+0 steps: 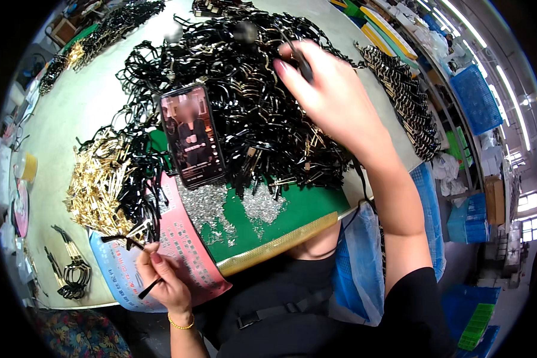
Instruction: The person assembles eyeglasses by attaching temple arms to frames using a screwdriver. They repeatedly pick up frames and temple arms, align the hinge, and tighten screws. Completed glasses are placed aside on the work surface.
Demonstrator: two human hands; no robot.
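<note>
Low on the left, my left hand (164,277) pinches a black eyeglass part (122,240) that looks like a temple arm, with a dark tip sticking out below the fingers. Just beyond it lies a heap of gold metal pieces (98,185). Farther off, my right hand (334,98) is over the big pile of black eyeglass frames (250,89). Its fingers are closed round a slim black handled tool (303,64) with a thin end pointing away from me; its exact kind is unclear. A lit phone (191,137) leans on the pile between my hands.
Small silver pieces (262,206) are scattered on a green mat (304,203) with a gold front edge. A pink and blue printed sheet (188,244) overhangs the table. More frames lie in rows at right (403,95) and in a bunch at left (74,274). Blue plastic-lined bins (358,262) stand below.
</note>
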